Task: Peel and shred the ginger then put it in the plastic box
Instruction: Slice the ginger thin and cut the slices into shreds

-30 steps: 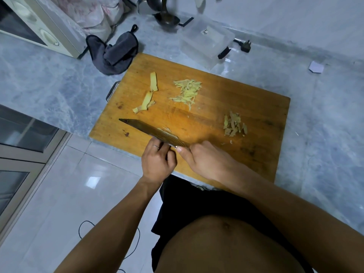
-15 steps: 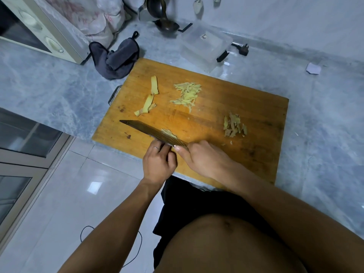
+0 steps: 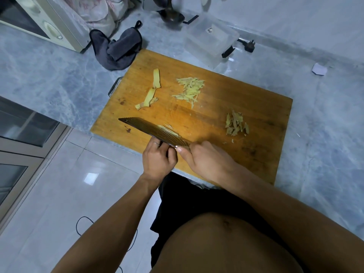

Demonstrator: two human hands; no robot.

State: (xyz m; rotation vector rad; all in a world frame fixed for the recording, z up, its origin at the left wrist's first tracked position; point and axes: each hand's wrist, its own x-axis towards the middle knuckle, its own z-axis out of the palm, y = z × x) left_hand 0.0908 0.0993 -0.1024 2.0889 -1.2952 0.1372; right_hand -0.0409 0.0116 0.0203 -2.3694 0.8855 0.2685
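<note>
**Cleaver on the board, ginger in three heaps on a grey marble counter**

A wooden cutting board [image 3: 246,107] lies askew on a blue-grey veined marble counter [image 3: 49,79], its near edge overhanging the counter's front at the centre of the frame. Left of the counter, pale glossy floor tiles [image 3: 59,194] fill the lower left, with a thin black cable [image 3: 78,223] looping across them, and glass-fronted cabinet doors [image 3: 17,138] stand at the left edge.

The right hand [image 3: 204,160] has its fingers curled round the handle of a cleaver [image 3: 155,131], whose broad blade slants toward the left over the board with a few ginger slivers [image 3: 167,130] on its flat. The left hand [image 3: 157,158] sits just beside the blade's near edge, fingers bent and bunched together against it; whether they pinch a piece of ginger I cannot tell.

Shredded ginger [image 3: 190,88] is heaped at the upper middle of the board, two long ginger slices [image 3: 151,91] lie to its left, and brownish peelings [image 3: 236,124] sit toward the right. The clear plastic box [image 3: 212,42] stands on the counter just beyond the board's far edge. A dark cloth [image 3: 118,50] is crumpled in the upper left, near a cream oven [image 3: 33,18] in the corner
</note>
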